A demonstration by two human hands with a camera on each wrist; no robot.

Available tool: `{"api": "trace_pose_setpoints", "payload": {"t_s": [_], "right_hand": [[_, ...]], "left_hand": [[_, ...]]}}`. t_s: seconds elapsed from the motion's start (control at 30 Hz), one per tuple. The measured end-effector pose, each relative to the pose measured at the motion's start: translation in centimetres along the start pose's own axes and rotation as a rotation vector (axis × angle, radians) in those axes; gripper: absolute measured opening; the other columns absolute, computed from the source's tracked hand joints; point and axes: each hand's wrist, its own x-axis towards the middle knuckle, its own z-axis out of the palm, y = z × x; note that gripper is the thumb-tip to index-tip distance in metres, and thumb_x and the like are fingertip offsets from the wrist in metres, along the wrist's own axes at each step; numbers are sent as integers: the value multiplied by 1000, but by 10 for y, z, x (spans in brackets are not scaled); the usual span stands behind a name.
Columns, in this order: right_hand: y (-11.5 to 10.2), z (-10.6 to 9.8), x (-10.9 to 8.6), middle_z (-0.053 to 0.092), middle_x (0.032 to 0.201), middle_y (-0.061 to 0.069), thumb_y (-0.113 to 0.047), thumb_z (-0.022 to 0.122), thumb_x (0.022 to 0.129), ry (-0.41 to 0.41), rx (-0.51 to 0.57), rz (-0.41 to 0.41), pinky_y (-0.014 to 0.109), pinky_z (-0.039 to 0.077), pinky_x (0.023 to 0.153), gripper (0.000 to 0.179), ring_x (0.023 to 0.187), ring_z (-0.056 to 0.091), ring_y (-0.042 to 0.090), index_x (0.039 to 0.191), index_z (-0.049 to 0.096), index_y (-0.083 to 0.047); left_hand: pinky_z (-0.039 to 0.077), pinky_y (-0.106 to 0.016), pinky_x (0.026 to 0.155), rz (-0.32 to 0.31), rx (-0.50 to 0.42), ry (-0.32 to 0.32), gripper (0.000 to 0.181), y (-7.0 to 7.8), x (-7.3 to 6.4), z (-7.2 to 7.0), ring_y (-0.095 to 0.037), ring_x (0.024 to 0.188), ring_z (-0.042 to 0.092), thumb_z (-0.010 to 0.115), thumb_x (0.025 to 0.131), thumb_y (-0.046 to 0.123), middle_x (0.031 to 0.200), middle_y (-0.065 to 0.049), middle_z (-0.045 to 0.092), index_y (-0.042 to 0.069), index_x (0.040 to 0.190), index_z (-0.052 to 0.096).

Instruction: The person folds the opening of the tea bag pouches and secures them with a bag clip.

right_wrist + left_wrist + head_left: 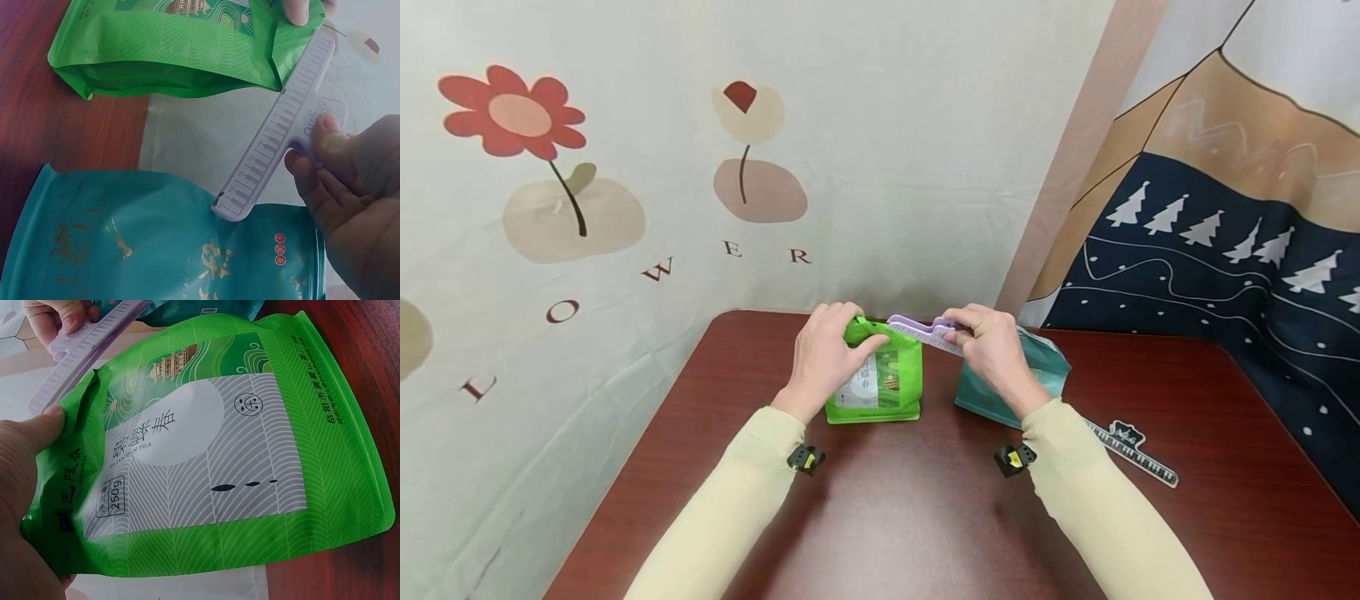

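Note:
My left hand (826, 354) grips the folded top of a bright green tea bag (275, 540), which stands upright with its grey label facing me. The thumb lies over the front of the fold and the other fingers go behind it. My right hand (997, 354) pinches a long purple bag clip (275, 134) by its handle, thumb on one side and fingers on the other. In the head view the clip slants across the gap between the hands, its far end right at the green bag's upper edge. A teal tea bag (144, 250) stands beneath the right hand, partly hidden by it.
A black-and-white clip with a piano-key pattern (1138, 458) lies on the dark red table (917, 517) beside my right forearm. Behind the table hangs a pale cloth (917, 167) with printed flowers. A dark blue patterned cloth (1225, 275) borders the right side.

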Motion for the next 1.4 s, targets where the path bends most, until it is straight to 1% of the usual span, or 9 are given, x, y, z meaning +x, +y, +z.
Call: {"api": "trace_pose_setpoints", "payload": {"t_s": [0.17, 0.33, 0.5, 0.63, 0.73, 0.87, 1.1, 1.3, 1.4], "right_hand": [[-1, 0, 0, 74, 87, 8, -1, 78, 88, 0, 12, -10, 37, 56, 65, 9, 75, 67, 25, 96, 81, -5], [-3, -1, 0, 74, 90, 8, 0, 76, 90, -20, 29, 10, 39, 58, 68, 10, 77, 68, 25, 97, 81, -5], [-4, -1, 0, 74, 90, 8, 2, 77, 88, -30, 35, 8, 38, 58, 69, 12, 78, 67, 24, 97, 81, -6], [-5, -1, 1, 73, 88, 7, 3, 77, 88, -44, 34, 7, 36, 57, 69, 13, 77, 66, 24, 96, 81, -6], [-5, -1, 1, 73, 87, 6, 2, 78, 88, -58, 32, 10, 33, 55, 68, 12, 76, 66, 23, 96, 81, -6], [-5, -3, 0, 72, 87, 6, 2, 79, 87, -66, 37, 1, 30, 53, 66, 12, 75, 66, 22, 96, 81, -6], [-7, -4, -2, 73, 88, 7, 3, 79, 87, -60, 49, -25, 33, 56, 68, 13, 76, 66, 22, 97, 81, -5], [-8, -3, -2, 73, 87, 7, 3, 80, 86, -48, 47, -29, 35, 58, 69, 13, 75, 66, 22, 95, 81, -5], [-7, -2, -2, 73, 87, 7, 3, 80, 86, -58, 55, -18, 35, 57, 69, 13, 75, 66, 22, 95, 81, -5]], "left_hand": [[51, -41, 74, 8, -17, -15, 39, -3, 0, -1, -26, 89, 57, 89, 80, 38, 94, -5, 70, 10, 99, 68], [50, -41, 71, 16, -41, -33, 41, -6, 2, -3, -25, 89, 57, 90, 79, 37, 92, -4, 69, 10, 99, 67], [45, -37, 67, 28, -62, -62, 40, -10, 3, -5, -22, 86, 53, 90, 79, 36, 87, -2, 64, 11, 97, 65], [43, -35, 67, 45, -84, -64, 41, -13, 3, -6, -21, 85, 50, 91, 79, 35, 85, -1, 59, 11, 94, 61], [41, -35, 68, 69, -102, -63, 42, -15, 3, -7, -21, 83, 48, 91, 78, 32, 81, 0, 55, 10, 91, 57], [40, -35, 69, 85, -133, -75, 45, -16, 5, -9, -21, 81, 47, 92, 77, 30, 79, 0, 51, 10, 88, 54], [39, -36, 72, 90, -179, -97, 49, -18, 6, -10, -20, 80, 46, 94, 73, 30, 78, 1, 50, 11, 88, 52], [39, -38, 74, 91, -205, -119, 48, -18, 7, -10, -20, 81, 45, 94, 74, 31, 79, 1, 51, 11, 89, 52], [39, -38, 75, 82, -212, -130, 47, -17, 7, -11, -20, 82, 46, 94, 75, 30, 80, 1, 52, 11, 90, 53]]}}
